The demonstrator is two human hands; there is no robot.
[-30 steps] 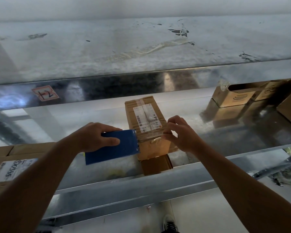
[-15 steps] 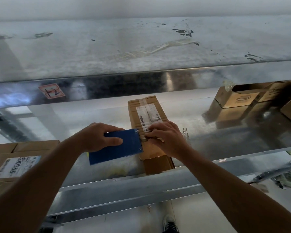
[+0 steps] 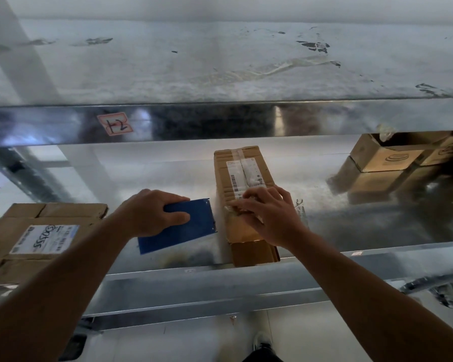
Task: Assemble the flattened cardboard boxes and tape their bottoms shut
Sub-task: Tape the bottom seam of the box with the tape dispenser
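A metal shelf [image 3: 377, 218] fills the view, with a second, scuffed deck [image 3: 220, 74] above it. A labelled cardboard box [image 3: 24, 220] lies at the left edge, and a cluster of open boxes [image 3: 385, 158] stands far right. Between them, the box being taped [image 3: 236, 178] rests lengthwise at the shelf's front lip, with clear tape [image 3: 239, 154] along its top seam. The right hand [image 3: 270, 215] lies on its top, fingers spread and straight, pressing the tape down. Just beside the box, the left hand [image 3: 152, 212] grips a blue tape dispenser [image 3: 188, 231], fingers curled round it, its toothed edge near the cardboard. A red-bordered sticker [image 3: 114, 124] marks the upper rail.
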